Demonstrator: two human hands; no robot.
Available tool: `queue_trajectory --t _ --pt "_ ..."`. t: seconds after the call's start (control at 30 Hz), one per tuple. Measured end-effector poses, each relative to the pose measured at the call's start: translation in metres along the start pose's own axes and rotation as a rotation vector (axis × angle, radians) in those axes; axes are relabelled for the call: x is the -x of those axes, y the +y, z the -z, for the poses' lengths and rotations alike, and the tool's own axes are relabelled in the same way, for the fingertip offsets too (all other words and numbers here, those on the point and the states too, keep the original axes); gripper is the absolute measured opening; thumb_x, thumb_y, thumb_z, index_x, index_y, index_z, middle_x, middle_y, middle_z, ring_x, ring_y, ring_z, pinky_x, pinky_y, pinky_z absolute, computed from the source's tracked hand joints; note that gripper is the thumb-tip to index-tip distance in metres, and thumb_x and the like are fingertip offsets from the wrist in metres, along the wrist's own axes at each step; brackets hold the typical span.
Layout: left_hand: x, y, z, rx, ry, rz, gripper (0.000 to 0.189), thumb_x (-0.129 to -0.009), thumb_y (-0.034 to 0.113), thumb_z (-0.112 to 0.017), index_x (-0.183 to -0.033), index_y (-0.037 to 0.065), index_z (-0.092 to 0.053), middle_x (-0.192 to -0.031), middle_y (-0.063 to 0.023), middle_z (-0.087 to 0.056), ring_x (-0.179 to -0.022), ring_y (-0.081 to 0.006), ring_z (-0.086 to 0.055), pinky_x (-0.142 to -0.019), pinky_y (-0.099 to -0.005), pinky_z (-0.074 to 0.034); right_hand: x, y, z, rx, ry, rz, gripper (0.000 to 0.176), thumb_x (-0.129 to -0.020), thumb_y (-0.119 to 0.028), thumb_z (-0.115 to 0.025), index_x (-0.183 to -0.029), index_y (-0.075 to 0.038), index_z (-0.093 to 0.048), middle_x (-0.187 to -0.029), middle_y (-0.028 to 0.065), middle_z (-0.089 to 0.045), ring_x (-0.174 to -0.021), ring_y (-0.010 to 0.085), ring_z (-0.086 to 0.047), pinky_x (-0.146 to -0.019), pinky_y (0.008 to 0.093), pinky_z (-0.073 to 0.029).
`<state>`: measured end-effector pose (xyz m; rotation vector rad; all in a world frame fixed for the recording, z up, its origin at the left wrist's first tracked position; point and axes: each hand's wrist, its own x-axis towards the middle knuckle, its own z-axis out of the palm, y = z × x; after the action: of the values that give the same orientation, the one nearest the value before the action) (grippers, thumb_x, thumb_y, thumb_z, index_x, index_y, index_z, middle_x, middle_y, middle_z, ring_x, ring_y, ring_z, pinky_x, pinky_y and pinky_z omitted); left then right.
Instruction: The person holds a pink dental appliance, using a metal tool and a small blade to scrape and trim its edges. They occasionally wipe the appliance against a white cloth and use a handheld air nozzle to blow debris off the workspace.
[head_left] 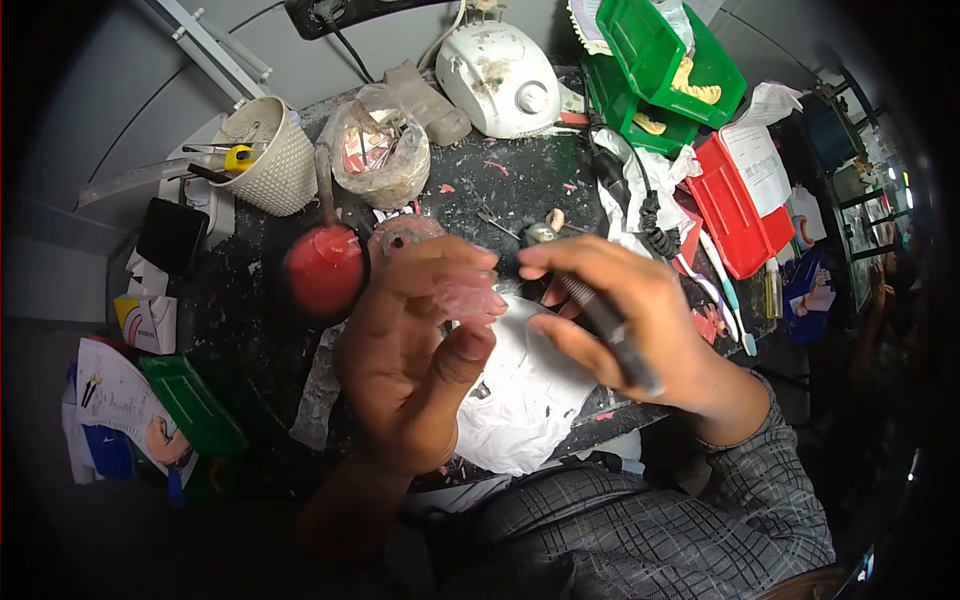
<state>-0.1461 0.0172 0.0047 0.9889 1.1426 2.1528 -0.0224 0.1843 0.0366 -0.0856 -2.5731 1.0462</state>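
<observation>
My left hand (415,350) is raised over the bench, fingers and thumb pinching a small pink denture piece (468,295). My right hand (625,325) grips a dark pen-like handpiece (610,330), held like a pencil with its tip pointing toward the pink piece. A white cloth (525,400) lies on the bench beneath both hands. The handpiece's coiled cable (652,225) runs back toward a white motor unit (500,75).
A red round bowl (323,270), a white basket with tools (268,150) and a plastic bag (380,150) stand at the left back. Green bins (665,70) and a red tray (735,205) sit at the right. Papers and a green tray (190,405) lie left.
</observation>
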Motion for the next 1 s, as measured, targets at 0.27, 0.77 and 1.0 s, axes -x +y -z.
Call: queue_trajectory --t 0.27,0.77,1.0 --pt "-0.002 0.001 -0.001 -0.080 0.020 -0.037 0.030 -0.097 0.016 -0.067 -0.116 -0.005 -0.055 -0.119 -0.0203 -0.061 -0.096 -0.0173 -0.064 -0.089 -0.0316 -0.049 0.015 0.007 -0.034 0.258 -0.163 0.051 0.041 -0.081 -0.003 -0.064 -0.121 0.005 -0.056 -0.102 0.0187 -0.056 -0.095 0.0361 -0.063 -0.080 0.0433 -0.055" --pt "-0.007 -0.008 -0.002 -0.127 0.073 -0.077 0.022 -0.098 0.012 -0.065 -0.113 -0.004 -0.060 -0.105 -0.0187 -0.069 -0.081 -0.0154 -0.065 -0.069 -0.0250 -0.049 0.018 0.031 0.050 0.470 -0.024 -0.398 0.013 -0.084 -0.007 -0.071 -0.095 0.000 -0.071 -0.092 0.0235 -0.071 -0.091 0.0392 -0.069 -0.080 0.0464 -0.053" --pt "-0.011 -0.010 -0.001 -0.119 0.020 -0.094 0.022 -0.098 0.014 -0.067 -0.111 -0.001 -0.060 -0.106 -0.0154 -0.071 -0.080 -0.0148 -0.067 -0.068 -0.0243 -0.049 0.022 0.050 0.040 0.729 0.106 -0.529 0.026 -0.079 -0.021 -0.080 -0.090 0.000 -0.070 -0.094 0.0246 -0.070 -0.092 0.0395 -0.069 -0.081 0.0470 -0.053"
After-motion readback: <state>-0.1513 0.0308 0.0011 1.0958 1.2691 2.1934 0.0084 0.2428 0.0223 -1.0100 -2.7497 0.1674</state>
